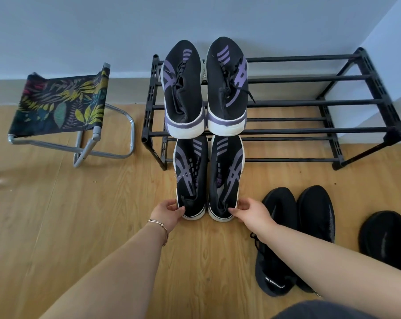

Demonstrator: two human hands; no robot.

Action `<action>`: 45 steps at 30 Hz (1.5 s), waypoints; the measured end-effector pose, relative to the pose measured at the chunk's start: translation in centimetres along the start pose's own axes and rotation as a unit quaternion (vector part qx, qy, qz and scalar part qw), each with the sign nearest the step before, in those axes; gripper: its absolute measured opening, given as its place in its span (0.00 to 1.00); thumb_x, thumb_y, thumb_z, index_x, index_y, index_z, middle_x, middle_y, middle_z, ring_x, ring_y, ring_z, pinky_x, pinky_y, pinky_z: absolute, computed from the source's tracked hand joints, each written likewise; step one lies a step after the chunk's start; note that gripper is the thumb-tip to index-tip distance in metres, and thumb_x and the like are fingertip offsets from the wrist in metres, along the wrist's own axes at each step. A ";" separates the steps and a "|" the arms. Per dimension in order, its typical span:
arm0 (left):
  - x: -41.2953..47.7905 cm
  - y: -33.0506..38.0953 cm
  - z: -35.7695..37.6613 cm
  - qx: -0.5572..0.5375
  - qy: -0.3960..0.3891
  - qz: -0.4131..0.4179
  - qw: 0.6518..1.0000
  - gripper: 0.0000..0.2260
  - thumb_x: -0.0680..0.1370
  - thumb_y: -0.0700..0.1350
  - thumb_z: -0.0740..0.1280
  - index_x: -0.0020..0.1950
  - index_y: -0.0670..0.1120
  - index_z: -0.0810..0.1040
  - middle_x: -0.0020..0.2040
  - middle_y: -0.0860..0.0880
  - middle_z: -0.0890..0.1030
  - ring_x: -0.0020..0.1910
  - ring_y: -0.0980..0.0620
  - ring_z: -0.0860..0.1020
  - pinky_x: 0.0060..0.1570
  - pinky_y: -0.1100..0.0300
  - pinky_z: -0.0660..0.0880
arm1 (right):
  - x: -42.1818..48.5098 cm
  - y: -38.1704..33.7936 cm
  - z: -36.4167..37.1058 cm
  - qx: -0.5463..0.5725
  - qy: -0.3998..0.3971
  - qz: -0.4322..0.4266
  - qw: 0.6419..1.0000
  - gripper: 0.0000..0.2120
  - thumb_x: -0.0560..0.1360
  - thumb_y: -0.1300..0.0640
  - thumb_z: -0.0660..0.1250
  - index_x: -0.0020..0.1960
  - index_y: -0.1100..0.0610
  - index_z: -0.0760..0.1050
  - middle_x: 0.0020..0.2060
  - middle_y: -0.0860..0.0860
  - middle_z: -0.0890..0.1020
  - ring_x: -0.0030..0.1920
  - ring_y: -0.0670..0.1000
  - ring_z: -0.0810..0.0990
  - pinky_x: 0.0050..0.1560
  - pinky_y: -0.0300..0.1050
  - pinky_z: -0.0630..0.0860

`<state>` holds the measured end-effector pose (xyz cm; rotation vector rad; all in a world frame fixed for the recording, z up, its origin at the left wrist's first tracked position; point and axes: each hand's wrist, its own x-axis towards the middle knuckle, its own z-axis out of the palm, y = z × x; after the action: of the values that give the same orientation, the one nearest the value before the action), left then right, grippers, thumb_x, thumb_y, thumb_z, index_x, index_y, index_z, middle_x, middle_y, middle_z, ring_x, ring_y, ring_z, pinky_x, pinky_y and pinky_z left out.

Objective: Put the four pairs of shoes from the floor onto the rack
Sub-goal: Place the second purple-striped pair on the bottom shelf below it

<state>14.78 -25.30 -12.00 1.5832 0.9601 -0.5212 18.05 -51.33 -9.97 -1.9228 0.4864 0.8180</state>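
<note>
A black two-tier shoe rack (310, 103) stands against the wall. One black-and-purple pair (205, 88) rests on the left end of its top tier. A second black-and-purple pair lies on the floor, toes under the rack's front edge. My left hand (169, 214) grips the heel of its left shoe (190, 178). My right hand (252, 214) grips the heel of its right shoe (224, 178). An all-black pair (296, 229) lies on the floor to the right, partly under my right forearm. One more black shoe (385, 238) lies at the far right edge.
A folding stool (64, 107) with a leaf-print seat stands left of the rack. The floor is light wood. The right part of the rack's top tier holds nothing. A wall corner juts out behind the rack's right end.
</note>
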 end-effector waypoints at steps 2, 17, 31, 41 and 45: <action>-0.4 0.0 0.1 -0.006 0.010 0.007 1.000 0.21 0.73 0.44 0.76 0.65 0.45 0.78 0.55 0.46 0.85 0.55 0.46 0.83 0.61 0.46 0.78 | 0.1 0.1 0.1 0.020 0.009 0.010 1.000 0.22 0.72 0.51 0.77 0.64 0.54 0.78 0.53 0.49 0.83 0.54 0.51 0.82 0.62 0.54 0.80; 0.0 7.2 0.8 -0.147 0.008 0.023 0.989 0.17 0.76 0.40 0.72 0.65 0.46 0.76 0.55 0.41 0.83 0.50 0.45 0.85 0.45 0.52 0.84 | 3.4 -4.8 -2.8 0.224 0.038 -0.034 0.973 0.21 0.74 0.57 0.76 0.63 0.53 0.73 0.57 0.54 0.81 0.52 0.53 0.86 0.54 0.53 0.84; 2.9 10.7 1.5 -0.106 0.086 0.083 0.987 0.22 0.77 0.39 0.70 0.71 0.49 0.75 0.53 0.52 0.80 0.47 0.53 0.82 0.48 0.56 0.82 | 6.8 -9.1 -3.1 0.099 0.046 -0.113 0.988 0.27 0.73 0.60 0.76 0.70 0.54 0.73 0.60 0.52 0.81 0.54 0.51 0.84 0.59 0.52 0.83; 2.6 11.5 1.7 -0.006 0.134 0.119 0.984 0.24 0.76 0.37 0.67 0.71 0.51 0.75 0.65 0.50 0.80 0.57 0.49 0.79 0.54 0.57 0.74 | 7.5 -11.2 -2.5 0.068 0.041 -0.086 0.993 0.29 0.74 0.64 0.75 0.72 0.55 0.72 0.47 0.46 0.78 0.49 0.51 0.84 0.57 0.52 0.83; 2.7 11.6 1.4 0.020 0.115 0.126 0.985 0.24 0.77 0.37 0.67 0.72 0.51 0.74 0.66 0.50 0.80 0.61 0.48 0.79 0.55 0.57 0.76 | 7.5 -11.0 -2.4 0.060 0.038 -0.099 0.993 0.30 0.73 0.64 0.75 0.73 0.56 0.71 0.54 0.50 0.80 0.55 0.53 0.83 0.61 0.52 0.81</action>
<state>25.93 -25.94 -7.51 1.7976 0.9058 -0.1851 31.01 -48.28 -7.81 -1.8598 0.3742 0.5773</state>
